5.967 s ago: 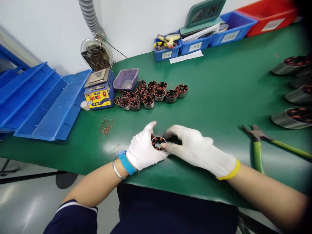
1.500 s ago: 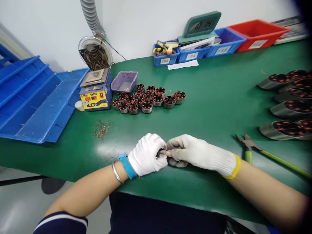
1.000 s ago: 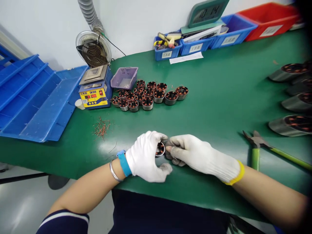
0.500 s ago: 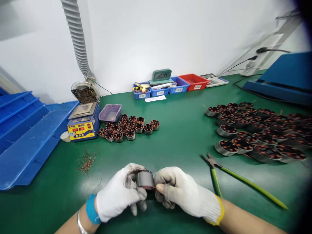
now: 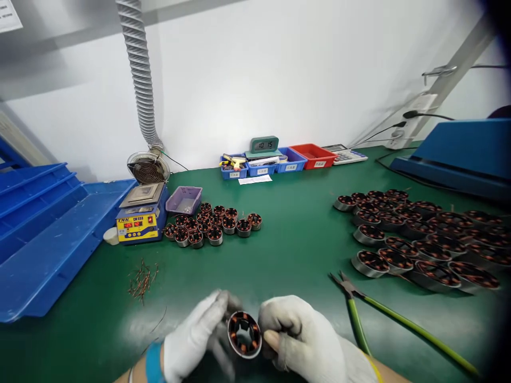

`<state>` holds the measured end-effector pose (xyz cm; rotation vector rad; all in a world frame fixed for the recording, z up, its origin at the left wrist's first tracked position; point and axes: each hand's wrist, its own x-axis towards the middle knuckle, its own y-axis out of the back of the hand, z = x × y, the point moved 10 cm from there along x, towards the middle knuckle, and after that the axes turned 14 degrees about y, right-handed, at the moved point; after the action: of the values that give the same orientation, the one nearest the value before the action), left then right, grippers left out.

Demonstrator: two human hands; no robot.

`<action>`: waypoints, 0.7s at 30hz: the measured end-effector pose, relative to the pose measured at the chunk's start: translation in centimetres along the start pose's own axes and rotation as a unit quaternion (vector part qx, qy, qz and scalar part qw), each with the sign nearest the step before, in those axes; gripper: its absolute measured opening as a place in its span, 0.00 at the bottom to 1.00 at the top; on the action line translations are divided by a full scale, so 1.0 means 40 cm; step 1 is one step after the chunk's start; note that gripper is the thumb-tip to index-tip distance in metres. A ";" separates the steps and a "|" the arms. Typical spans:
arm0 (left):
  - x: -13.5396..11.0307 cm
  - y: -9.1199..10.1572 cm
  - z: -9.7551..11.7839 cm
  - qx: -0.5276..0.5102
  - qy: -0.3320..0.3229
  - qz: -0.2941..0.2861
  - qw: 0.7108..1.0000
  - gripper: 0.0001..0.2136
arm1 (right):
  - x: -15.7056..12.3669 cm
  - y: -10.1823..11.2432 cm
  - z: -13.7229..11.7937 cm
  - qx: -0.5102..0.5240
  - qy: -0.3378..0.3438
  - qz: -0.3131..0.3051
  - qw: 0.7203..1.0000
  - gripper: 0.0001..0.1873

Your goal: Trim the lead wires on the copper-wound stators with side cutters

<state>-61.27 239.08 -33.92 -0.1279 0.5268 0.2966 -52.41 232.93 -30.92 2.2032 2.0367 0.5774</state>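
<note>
A motor stator (image 5: pixel 231 340), a steel ring with copper windings inside, is held between my hands at the front of the bench, its open face tilted toward me. My left hand (image 5: pixel 199 330), in a white glove, has its fingers around the stator's left side; they are smeared by motion. My right hand (image 5: pixel 299 335), also gloved, is closed in a pinch at the ring's right edge; whatever lies between thumb and fingers is hidden. Green-handled cutting pliers (image 5: pixel 349 290) lie right of my right hand with jaws apart.
Small stators (image 5: pixel 215 236) cluster near a solder pot (image 5: pixel 138 229) and a purple tray (image 5: pixel 183 201). Larger stators (image 5: pixel 371 263) fill the right side. Wire scraps (image 5: pixel 142 282) lie left, beside blue trays (image 5: pixel 59 255). A clock (image 5: pixel 264 144) stands behind blue bins (image 5: pixel 291 160) and a red bin (image 5: pixel 315 157).
The stator has turned from side-on to show its open face. My left fingers have shifted around it, while my right hand keeps its pinch. The view has tilted up; the clock reads 10:15, previously 10:14.
</note>
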 end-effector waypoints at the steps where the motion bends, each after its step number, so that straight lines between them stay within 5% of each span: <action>1: 0.013 -0.021 -0.025 -0.038 0.040 -0.051 0.997 0.31 | 0.003 0.009 -0.008 -0.036 0.013 0.009 0.999 0.22; 3: 0.023 -0.045 -0.040 -0.097 0.075 -0.108 0.987 0.29 | 0.003 0.005 0.013 -0.009 -0.014 0.013 1.000 0.22; 7: 0.004 -0.014 0.043 -0.008 -0.053 -0.036 0.998 0.30 | -0.012 -0.064 0.088 0.227 -0.116 0.003 0.967 0.30; 11: -0.037 -0.023 0.097 0.084 -0.109 -0.022 0.990 0.22 | -0.018 -0.095 0.106 0.304 -0.133 0.004 0.943 0.31; 16: -0.087 -0.036 0.112 0.216 -0.200 0.014 0.955 0.11 | -0.031 -0.077 0.083 0.238 -0.134 -0.019 0.962 0.35; 18: -0.103 -0.017 0.120 0.251 -0.276 0.085 0.924 0.16 | -0.025 -0.048 0.052 0.148 -0.084 -0.027 0.985 0.34; 21: -0.081 -0.008 0.099 0.284 -0.297 0.134 0.902 0.28 | -0.012 -0.008 0.022 0.003 -0.011 -0.009 1.000 0.30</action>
<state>-61.97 238.75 -28.85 0.5958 0.0011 0.4173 -52.43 232.67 -31.95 2.1824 2.0485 0.5446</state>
